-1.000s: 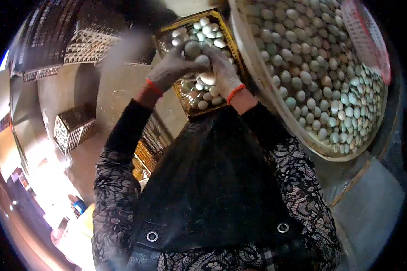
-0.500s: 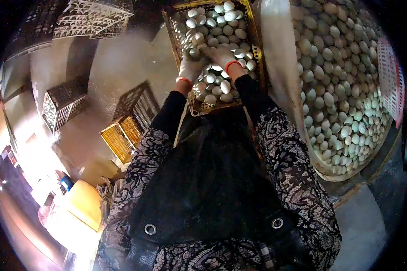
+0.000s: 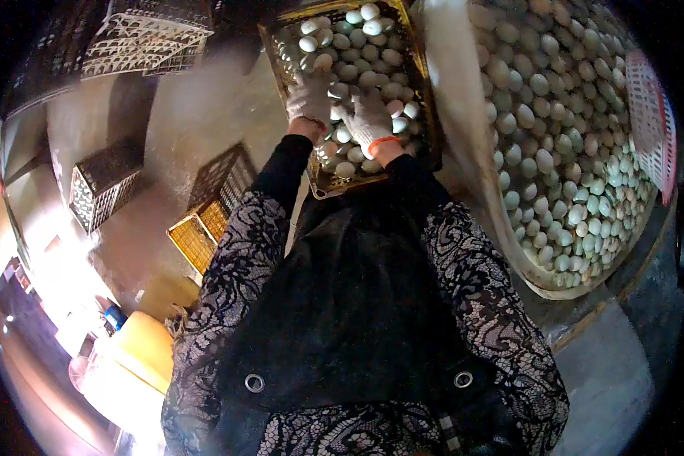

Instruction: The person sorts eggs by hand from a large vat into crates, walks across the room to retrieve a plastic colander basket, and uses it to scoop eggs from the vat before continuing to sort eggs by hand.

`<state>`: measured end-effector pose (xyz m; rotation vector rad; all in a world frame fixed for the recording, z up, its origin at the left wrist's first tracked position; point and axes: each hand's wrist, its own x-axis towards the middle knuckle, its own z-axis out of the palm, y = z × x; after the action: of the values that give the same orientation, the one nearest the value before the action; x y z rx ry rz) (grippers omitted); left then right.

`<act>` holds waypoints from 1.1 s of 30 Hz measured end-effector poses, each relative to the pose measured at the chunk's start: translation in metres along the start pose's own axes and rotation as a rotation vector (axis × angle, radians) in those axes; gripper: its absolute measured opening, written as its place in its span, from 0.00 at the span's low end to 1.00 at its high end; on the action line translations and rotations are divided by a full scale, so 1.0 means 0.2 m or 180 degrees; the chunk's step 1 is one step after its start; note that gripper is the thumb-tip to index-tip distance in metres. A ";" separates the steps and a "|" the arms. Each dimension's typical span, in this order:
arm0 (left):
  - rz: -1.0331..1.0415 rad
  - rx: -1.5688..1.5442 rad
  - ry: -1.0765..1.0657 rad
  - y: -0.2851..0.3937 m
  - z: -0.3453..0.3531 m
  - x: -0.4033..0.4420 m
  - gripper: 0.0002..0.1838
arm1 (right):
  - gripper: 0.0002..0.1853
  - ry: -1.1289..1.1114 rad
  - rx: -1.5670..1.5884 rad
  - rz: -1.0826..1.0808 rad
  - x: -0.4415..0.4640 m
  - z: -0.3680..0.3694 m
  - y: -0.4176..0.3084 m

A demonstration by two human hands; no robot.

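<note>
A yellow-rimmed plastic crate [image 3: 425,91] full of pale eggs [image 3: 391,57] stands in front of me. Both my hands wear whitish knit gloves and rest on the eggs. My left hand [image 3: 309,99] lies near the crate's left side, fingers stretched forward over the eggs. Close beside it, my right hand [image 3: 368,121] is over the middle, fingers spread and thumb pointing left. An orange cuff shows at the right wrist. Neither hand visibly grips an egg, though what lies under the palms is hidden.
To the right, a large pale-rimmed tub [image 3: 520,262] holds a heap of eggs, with a pink-and-white basket [image 3: 652,125] at its far edge. On the left floor stand a yellow crate [image 3: 197,232], a dark crate [image 3: 102,186] and stacked white trays [image 3: 144,42].
My hands, close together over the eggs half a second ago, have moved apart. The left has shifted forward and left, the right slightly back toward me. The view has shifted slightly.
</note>
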<state>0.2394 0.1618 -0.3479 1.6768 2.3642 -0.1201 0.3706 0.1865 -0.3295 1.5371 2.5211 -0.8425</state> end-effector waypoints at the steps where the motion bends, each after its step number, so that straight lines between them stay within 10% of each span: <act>1: 0.0430 0.1079 0.0711 -0.08 0.26 0.04 0.15 | 0.31 0.0357 -0.0261 -0.0114 -0.01 0.14 0.08; 5: 0.1536 0.0625 0.0644 -0.20 0.47 0.15 0.14 | 0.30 0.0166 -0.0496 -0.0317 -0.11 0.14 0.14; 7: 0.0799 -0.0166 -0.0381 -0.04 0.16 0.09 0.18 | 0.33 -0.0130 0.0142 -0.0215 -0.17 0.13 0.20; 9: 0.1123 0.0626 0.0066 -0.05 0.11 0.07 0.22 | 0.29 -0.1086 0.0169 0.0237 -0.24 -0.11 0.15; 14: 0.0876 -0.1293 0.0675 0.25 -0.40 -0.01 0.13 | 0.13 0.0778 0.1752 -0.0784 -0.68 -0.63 0.21; 17: 0.1664 -0.2527 0.1609 0.59 -0.81 -0.11 0.13 | 0.11 0.1343 0.2220 0.0016 -0.91 -1.03 0.28; 21: 0.3005 -0.3022 0.0224 1.04 -0.94 -0.15 0.12 | 0.13 0.1844 0.1369 0.1151 -1.14 -1.13 0.68; 26: 0.3845 -0.1281 -0.1460 1.34 -0.57 0.04 0.44 | 0.26 0.0893 0.3273 0.1963 -1.25 -1.06 0.92; 28: 0.3854 -0.0665 -0.1501 1.40 -0.49 0.03 0.52 | 0.30 0.0735 0.3925 0.1961 -1.24 -0.95 1.03; 30: 0.3711 -0.0623 -0.1735 1.44 -0.49 0.03 0.54 | 0.27 0.0420 0.0346 0.0552 -1.15 -0.85 1.15; 33: 0.3200 -0.0794 -0.2286 1.48 -0.56 -0.01 0.56 | 0.25 0.0912 0.1647 0.0399 -1.04 -0.86 1.08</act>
<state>0.5009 0.2835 -0.2183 2.0133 0.8597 -0.1852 0.6938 0.1783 -0.2044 2.0713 2.4724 -1.4313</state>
